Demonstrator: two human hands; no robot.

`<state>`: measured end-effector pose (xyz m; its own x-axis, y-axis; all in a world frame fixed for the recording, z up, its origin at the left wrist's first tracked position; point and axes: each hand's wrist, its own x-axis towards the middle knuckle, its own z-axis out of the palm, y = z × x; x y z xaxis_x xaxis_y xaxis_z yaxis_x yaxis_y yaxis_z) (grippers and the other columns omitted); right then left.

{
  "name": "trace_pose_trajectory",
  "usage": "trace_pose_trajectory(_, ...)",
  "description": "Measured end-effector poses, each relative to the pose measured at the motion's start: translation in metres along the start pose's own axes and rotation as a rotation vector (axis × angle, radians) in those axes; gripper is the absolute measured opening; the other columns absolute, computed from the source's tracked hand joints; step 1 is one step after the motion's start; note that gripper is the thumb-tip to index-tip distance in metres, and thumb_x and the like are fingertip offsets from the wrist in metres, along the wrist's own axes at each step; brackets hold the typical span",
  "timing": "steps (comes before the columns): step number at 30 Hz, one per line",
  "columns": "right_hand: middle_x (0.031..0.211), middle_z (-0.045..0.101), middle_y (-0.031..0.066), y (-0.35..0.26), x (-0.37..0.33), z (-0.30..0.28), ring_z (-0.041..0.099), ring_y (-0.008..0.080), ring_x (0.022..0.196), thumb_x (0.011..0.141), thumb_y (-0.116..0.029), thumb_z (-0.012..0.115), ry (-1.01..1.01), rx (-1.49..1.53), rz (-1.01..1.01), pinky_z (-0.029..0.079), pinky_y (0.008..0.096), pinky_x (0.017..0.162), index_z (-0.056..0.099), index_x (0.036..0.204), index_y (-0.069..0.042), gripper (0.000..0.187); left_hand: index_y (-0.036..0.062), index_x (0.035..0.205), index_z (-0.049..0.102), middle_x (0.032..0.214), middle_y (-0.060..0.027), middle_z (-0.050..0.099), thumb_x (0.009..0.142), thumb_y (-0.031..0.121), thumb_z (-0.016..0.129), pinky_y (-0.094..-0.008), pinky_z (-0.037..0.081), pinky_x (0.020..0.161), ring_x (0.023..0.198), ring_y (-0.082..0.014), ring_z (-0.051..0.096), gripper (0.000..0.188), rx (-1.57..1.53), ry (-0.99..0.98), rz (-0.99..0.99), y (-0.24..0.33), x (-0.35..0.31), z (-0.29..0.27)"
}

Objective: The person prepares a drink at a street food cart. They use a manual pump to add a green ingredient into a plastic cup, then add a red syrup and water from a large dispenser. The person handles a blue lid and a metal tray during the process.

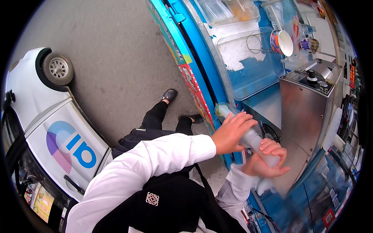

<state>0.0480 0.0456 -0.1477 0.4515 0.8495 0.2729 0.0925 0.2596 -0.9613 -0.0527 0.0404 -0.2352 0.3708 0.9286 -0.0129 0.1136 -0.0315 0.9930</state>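
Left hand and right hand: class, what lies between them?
In the head view, part of the translucent container that the left hand and right hand hold.

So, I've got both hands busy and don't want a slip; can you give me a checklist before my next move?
1. Left grip on the clear vessel: ok, fingers lie around its body.
2. Right grip on the vessel: ok, closed around the nearer end.
3. A free hand: not ok, both are on the vessel.
4. Vessel's nearer end closed: cannot tell, the right grip covers part of it.
5. Patterned paper cup away from both hands: ok, it sits apart near the clear plastic bin.
6. Steel appliance switched off: cannot tell; its knob shows, but not whether it is running.
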Motion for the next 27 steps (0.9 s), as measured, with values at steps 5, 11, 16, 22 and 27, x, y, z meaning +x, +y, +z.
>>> trace_pose_trajectory(5,0.052,0.045,0.0067,-0.034,0.006,-0.015,0.042,0.0184,0.043,0.097,-0.059,0.022,0.010,0.120,0.015,0.042,0.0336,0.052,0.043,0.070,-0.008,0.061,0.0142,0.134,0.041,0.139,-0.0122,0.040,0.057,0.011,0.081,-0.0625,0.029,0.106,0.136,-0.0377,0.034,0.086,-0.003,-0.009,-0.019,0.004,-0.004,-0.002)
trace_pose_trajectory(11,0.052,0.044,0.0076,-0.019,0.003,-0.009,0.042,0.0190,0.043,0.098,-0.055,0.022,-0.028,0.106,0.008,0.041,0.0338,0.051,0.044,0.070,-0.007,0.060,0.0145,0.134,0.041,0.139,-0.0122,0.040,0.057,0.011,0.081,-0.0627,0.027,0.107,0.137,-0.0371,0.032,0.086,-0.016,-0.004,-0.016,0.002,-0.004,-0.001)
trace_pose_trajectory(16,0.053,0.045,0.0087,0.013,-0.010,-0.013,0.043,0.0194,0.045,0.098,-0.057,0.022,-0.058,-0.015,-0.019,0.040,0.0340,0.052,0.044,0.073,-0.006,0.061,0.0149,0.134,0.042,0.140,-0.0127,0.040,0.058,0.013,0.081,-0.0628,0.027,0.107,0.137,-0.0366,0.032,0.086,0.012,-0.019,0.006,0.001,-0.003,-0.001)
trace_pose_trajectory(22,0.053,0.046,0.0084,-0.048,0.013,-0.022,0.044,0.0202,0.046,0.098,-0.056,0.023,-0.083,0.167,-0.112,0.041,0.0348,0.055,0.043,0.073,-0.006,0.059,0.0144,0.134,0.042,0.139,-0.0133,0.040,0.059,0.013,0.081,-0.0626,0.030,0.106,0.137,-0.0372,0.034,0.085,-0.002,0.000,-0.005,0.004,-0.004,-0.001)
trace_pose_trajectory(27,0.054,0.043,0.0036,-0.004,-0.004,0.007,0.044,0.0169,0.051,0.093,-0.064,0.024,-0.009,-0.122,0.074,0.039,0.0337,0.059,0.042,0.070,-0.011,0.061,0.0142,0.134,0.042,0.138,-0.0133,0.041,0.059,0.012,0.081,-0.0625,0.030,0.105,0.137,-0.0371,0.034,0.084,-0.002,0.020,0.010,0.000,-0.005,-0.001)
